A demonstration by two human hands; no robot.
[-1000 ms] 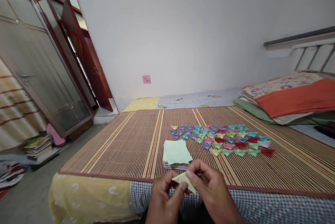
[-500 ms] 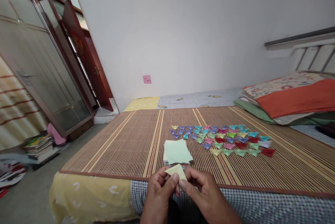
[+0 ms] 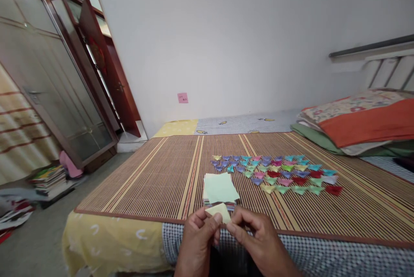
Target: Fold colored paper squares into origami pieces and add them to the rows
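Pale yellow folded paper (image 3: 221, 209) is held low in front of me, just above the mat's near edge. My left hand (image 3: 199, 236) pinches it from the left, the thumb pressed flat on its face. On the other side, my right hand (image 3: 257, 236) has thumb and forefinger closed at the paper's right corner. Right behind the paper lies a stack of square paper sheets (image 3: 221, 187), a light green one on top. Several rows of small folded paper shapes (image 3: 273, 174) in many colours spread out to the right of the stack.
A striped mat (image 3: 145, 177) covers the bed. Folded bedding (image 3: 371, 121) is piled at the right. A pink note (image 3: 183, 98) sticks to the wall. At the left are a glass-panelled door (image 3: 61, 74) and stacked magazines (image 3: 48, 177) near the floor.
The paper's top has gone from a pointed peak to a flatter, four-sided outline. My right hand has shifted slightly right, to the paper's corner, while my left thumb still presses it.
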